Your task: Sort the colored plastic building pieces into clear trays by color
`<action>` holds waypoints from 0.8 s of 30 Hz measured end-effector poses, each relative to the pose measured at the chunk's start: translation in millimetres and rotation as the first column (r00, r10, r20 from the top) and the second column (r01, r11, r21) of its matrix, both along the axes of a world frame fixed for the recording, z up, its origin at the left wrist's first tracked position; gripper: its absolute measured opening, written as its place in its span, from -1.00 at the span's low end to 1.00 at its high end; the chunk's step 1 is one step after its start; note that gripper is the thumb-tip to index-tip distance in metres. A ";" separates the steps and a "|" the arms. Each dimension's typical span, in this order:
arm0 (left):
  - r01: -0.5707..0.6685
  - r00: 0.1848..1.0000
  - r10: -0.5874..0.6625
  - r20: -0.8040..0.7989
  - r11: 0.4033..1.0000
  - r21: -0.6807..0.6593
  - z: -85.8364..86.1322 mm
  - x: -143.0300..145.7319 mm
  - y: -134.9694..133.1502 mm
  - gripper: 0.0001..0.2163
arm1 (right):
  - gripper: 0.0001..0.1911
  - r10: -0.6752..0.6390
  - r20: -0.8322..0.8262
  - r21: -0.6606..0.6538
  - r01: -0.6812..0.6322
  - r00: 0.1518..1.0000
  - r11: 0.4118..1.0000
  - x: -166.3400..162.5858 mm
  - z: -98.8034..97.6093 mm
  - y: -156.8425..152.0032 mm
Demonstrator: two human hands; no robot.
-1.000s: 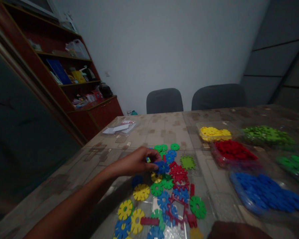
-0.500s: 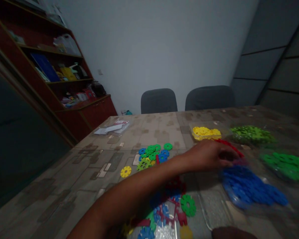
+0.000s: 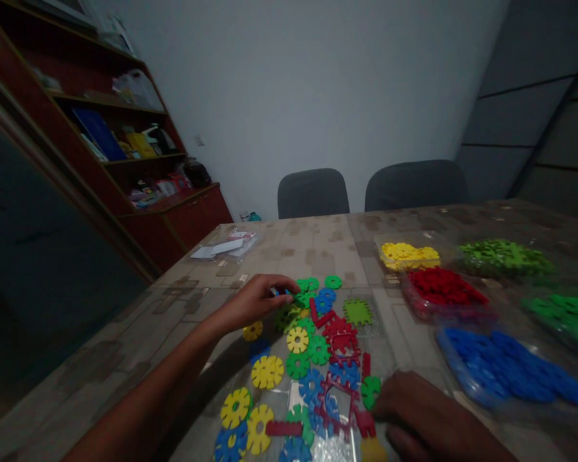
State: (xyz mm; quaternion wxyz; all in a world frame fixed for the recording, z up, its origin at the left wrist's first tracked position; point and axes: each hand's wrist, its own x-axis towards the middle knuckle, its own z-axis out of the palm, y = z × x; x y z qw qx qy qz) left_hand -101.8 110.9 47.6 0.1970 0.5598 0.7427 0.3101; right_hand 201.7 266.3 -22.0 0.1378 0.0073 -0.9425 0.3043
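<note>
A pile of flat plastic gear and frame pieces (image 3: 318, 359) in blue, yellow, green and red lies on the patterned table (image 3: 318, 247). My left hand (image 3: 257, 300) reaches to the far left of the pile, its fingertips pinched on a small blue piece (image 3: 274, 292) beside green gears (image 3: 309, 284). My right hand (image 3: 424, 417) rests palm down at the near edge, fingers loosely out, with its fingertips next to a green gear (image 3: 370, 389) and a red frame (image 3: 340, 398).
Clear trays on the right hold sorted pieces: yellow (image 3: 407, 253), red (image 3: 443, 287), blue (image 3: 505, 366), light green (image 3: 503, 253) and green (image 3: 568, 311). A plastic bag of cards (image 3: 228, 246) lies far left. Two grey chairs (image 3: 313, 192) stand behind the table, with a shelf unit (image 3: 139, 160) at the left.
My left hand took a piece from the pile, swung right to the red and blue trays, then came back to the pile's far left. My right hand has moved up into view.
</note>
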 end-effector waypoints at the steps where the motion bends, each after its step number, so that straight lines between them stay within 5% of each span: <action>1: -0.013 1.000 0.013 -0.007 1.000 -0.009 -3.5 -3.7 -9.3 -0.83 | -0.67 0.008 -0.025 0.030 -0.007 1.000 1.000 -10.3 4.7 -3.6; 6: 0.129 0.992 -0.129 0.007 0.985 -0.114 -5.8 3.0 -26.4 -0.86 | -0.52 -0.049 0.114 0.174 0.029 0.992 0.984 -49.6 11.6 -17.8; 12: 0.418 0.908 -0.417 0.039 0.892 -0.175 5.4 43.4 -17.6 -0.87 | -0.59 0.017 -0.071 0.138 -0.007 0.997 0.990 -49.2 4.0 -9.7; 18: 0.366 0.902 -0.417 -0.111 0.875 -0.318 1.0 70.6 -18.0 -0.54 | -0.75 -0.032 0.187 0.150 0.004 0.982 0.989 -49.0 15.8 -11.3; 24: 0.329 0.914 -0.385 -0.127 0.887 -0.323 -1.6 71.3 -20.9 -0.59 | -0.73 -0.020 0.121 0.055 0.013 0.992 0.998 -63.1 25.8 -16.3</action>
